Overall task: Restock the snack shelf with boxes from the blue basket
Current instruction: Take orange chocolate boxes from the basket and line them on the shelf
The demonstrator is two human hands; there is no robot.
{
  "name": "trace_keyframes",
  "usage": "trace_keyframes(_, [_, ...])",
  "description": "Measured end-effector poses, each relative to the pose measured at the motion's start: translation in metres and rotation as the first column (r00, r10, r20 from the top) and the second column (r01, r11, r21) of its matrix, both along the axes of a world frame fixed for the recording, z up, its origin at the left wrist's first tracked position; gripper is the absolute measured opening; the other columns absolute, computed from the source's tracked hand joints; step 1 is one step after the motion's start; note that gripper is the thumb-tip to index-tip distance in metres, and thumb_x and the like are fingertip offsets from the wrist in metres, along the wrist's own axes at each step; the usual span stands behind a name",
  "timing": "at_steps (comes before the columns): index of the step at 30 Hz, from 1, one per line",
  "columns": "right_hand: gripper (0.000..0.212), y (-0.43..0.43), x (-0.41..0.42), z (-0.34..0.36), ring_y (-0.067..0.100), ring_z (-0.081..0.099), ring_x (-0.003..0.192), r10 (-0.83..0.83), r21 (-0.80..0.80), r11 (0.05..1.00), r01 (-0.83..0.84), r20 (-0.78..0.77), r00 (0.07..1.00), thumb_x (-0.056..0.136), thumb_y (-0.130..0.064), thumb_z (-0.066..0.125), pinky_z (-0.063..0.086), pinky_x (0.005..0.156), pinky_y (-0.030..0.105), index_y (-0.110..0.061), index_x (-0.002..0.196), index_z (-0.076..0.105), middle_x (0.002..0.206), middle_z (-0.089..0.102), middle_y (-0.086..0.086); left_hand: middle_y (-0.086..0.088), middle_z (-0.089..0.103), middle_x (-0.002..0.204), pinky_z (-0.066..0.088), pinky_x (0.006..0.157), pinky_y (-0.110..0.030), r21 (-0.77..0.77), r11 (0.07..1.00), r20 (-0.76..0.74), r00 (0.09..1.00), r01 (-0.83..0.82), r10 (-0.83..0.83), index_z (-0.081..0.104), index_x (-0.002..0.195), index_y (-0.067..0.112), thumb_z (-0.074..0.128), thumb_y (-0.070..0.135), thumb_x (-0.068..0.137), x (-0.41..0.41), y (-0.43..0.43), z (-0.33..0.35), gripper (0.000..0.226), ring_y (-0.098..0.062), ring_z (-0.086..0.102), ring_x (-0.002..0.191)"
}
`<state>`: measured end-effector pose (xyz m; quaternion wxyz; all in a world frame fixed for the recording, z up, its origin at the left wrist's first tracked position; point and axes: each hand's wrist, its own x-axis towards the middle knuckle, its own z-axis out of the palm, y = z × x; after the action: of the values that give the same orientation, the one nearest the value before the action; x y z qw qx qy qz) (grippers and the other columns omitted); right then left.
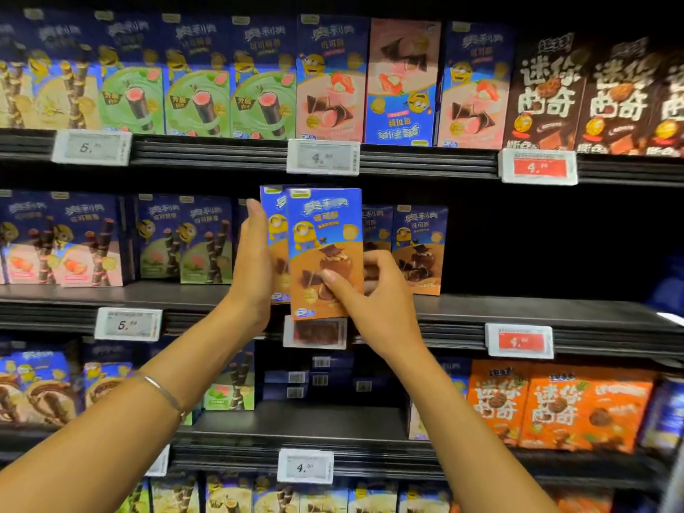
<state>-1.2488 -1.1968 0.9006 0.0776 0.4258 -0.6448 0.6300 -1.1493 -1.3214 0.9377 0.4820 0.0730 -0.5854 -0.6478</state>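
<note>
A blue-and-brown chocolate snack box (324, 231) stands upright at the front edge of the middle shelf (518, 312). My right hand (370, 294) grips its lower right part, thumb across the front. A second identical box (273, 224) stands just behind it to the left. My left hand (253, 268) lies flat against that box's left side, fingers straight and pointing up. Two more of the same boxes (418, 246) stand further back on the right. The blue basket is out of view.
Green and pink snack boxes (185, 238) fill the middle shelf to the left. The right half of that shelf is dark and bare. Price tags (519, 340) line the shelf edges. Full rows stand above (333, 79); orange boxes (555, 405) sit below right.
</note>
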Motion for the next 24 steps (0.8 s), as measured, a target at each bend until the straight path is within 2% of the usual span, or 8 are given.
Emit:
trace_keyframes(1, [0.043, 0.006, -0.007, -0.002, 0.001, 0.069, 0.085, -0.021, -0.009, 1.0, 0.021, 0.007, 1.0, 0.079, -0.049, 0.081, 0.058, 0.07, 0.021, -0.028, 0.108, 0.057, 0.107, 0.069, -0.009, -0.005, 0.074, 0.126, 0.061, 0.097, -0.05, 0.004, 0.998, -0.002, 0.998, -0.06, 0.06, 0.059, 0.134, 0.017, 0.037, 0.063, 0.107, -0.003, -0.004, -0.002, 0.058, -0.026, 0.075, 0.113])
trace_keyframes(3, [0.042, 0.02, -0.021, -0.003, 0.001, 0.069, 0.084, -0.077, -0.033, 0.996, 0.078, 0.036, 0.996, 0.08, -0.046, 0.081, 0.058, 0.069, 0.02, -0.024, 0.108, 0.058, 0.103, 0.07, -0.01, 0.005, 0.072, 0.109, 0.063, 0.069, -0.029, 0.006, 0.979, 0.002, 0.979, -0.205, 0.205, 0.055, 0.125, 0.022, 0.05, 0.043, 0.111, -0.007, -0.017, -0.007, 0.026, -0.008, 0.078, 0.087])
trace_keyframes(5, [0.042, 0.03, -0.036, -0.001, 0.006, 0.07, 0.088, -0.162, -0.02, 0.986, 0.163, 0.051, 0.985, 0.081, -0.048, 0.08, 0.06, 0.075, 0.029, -0.023, 0.108, 0.059, 0.102, 0.071, -0.009, 0.008, 0.069, 0.104, 0.057, 0.055, -0.019, 0.004, 0.962, 0.027, 0.962, -0.272, 0.271, 0.051, 0.13, 0.021, 0.055, 0.03, 0.11, -0.01, -0.027, -0.009, 0.022, 0.0, 0.075, 0.071])
trace_keyframes(8, [0.049, 0.037, -0.056, 0.007, 0.013, 0.067, 0.097, -0.354, 0.128, 0.926, 0.356, -0.043, 0.934, 0.078, -0.059, 0.075, 0.056, 0.084, 0.042, -0.026, 0.109, 0.057, 0.107, 0.068, -0.009, 0.005, 0.071, 0.109, 0.057, 0.053, -0.019, 0.011, 0.96, 0.054, 0.958, -0.281, 0.28, 0.049, 0.135, 0.02, 0.055, 0.026, 0.11, -0.01, -0.032, -0.013, 0.027, -0.001, 0.076, 0.071])
trace_keyframes(12, [0.056, 0.029, -0.07, 0.011, 0.019, 0.064, 0.102, -0.429, 0.294, 0.845, 0.447, -0.126, 0.894, 0.079, -0.066, 0.071, 0.056, 0.086, 0.045, -0.023, 0.112, 0.057, 0.115, 0.064, -0.002, 0.004, 0.07, 0.118, 0.059, 0.061, -0.025, -0.018, 0.958, 0.068, 0.955, -0.288, 0.288, 0.047, 0.14, 0.021, 0.054, 0.029, 0.111, -0.01, -0.027, -0.013, 0.031, -0.005, 0.077, 0.081])
trace_keyframes(14, [0.057, 0.02, -0.073, 0.011, 0.022, 0.064, 0.103, -0.449, 0.325, 0.816, 0.478, -0.163, 0.878, 0.08, -0.068, 0.069, 0.056, 0.085, 0.045, -0.022, 0.112, 0.058, 0.117, 0.063, 0.0, 0.002, 0.069, 0.125, 0.06, 0.069, -0.029, -0.038, 0.959, 0.073, 0.957, -0.28, 0.282, 0.047, 0.139, 0.023, 0.054, 0.031, 0.111, -0.01, -0.023, -0.013, 0.03, -0.01, 0.076, 0.092])
trace_keyframes(16, [0.058, 0.011, -0.074, 0.012, 0.025, 0.064, 0.103, -0.469, 0.346, 0.78, 0.521, -0.226, 0.854, 0.081, -0.07, 0.067, 0.055, 0.081, 0.041, -0.021, 0.111, 0.059, 0.117, 0.063, 0.002, 0.0, 0.069, 0.127, 0.06, 0.07, -0.029, -0.055, 0.962, 0.077, 0.959, -0.267, 0.271, 0.047, 0.137, 0.025, 0.054, 0.032, 0.111, -0.009, -0.019, -0.013, 0.028, -0.013, 0.076, 0.098])
trace_keyframes(24, [0.069, -0.014, -0.07, 0.012, 0.034, 0.064, 0.104, -0.5, 0.343, 0.745, 0.572, -0.28, 0.82, 0.079, -0.071, 0.068, 0.041, 0.069, 0.037, -0.015, 0.113, 0.046, 0.117, 0.062, 0.009, -0.001, 0.07, 0.126, 0.06, 0.061, -0.02, -0.098, 0.964, 0.084, 0.963, -0.249, 0.257, 0.046, 0.133, 0.029, 0.053, 0.031, 0.111, -0.008, -0.013, -0.012, 0.023, -0.01, 0.076, 0.093])
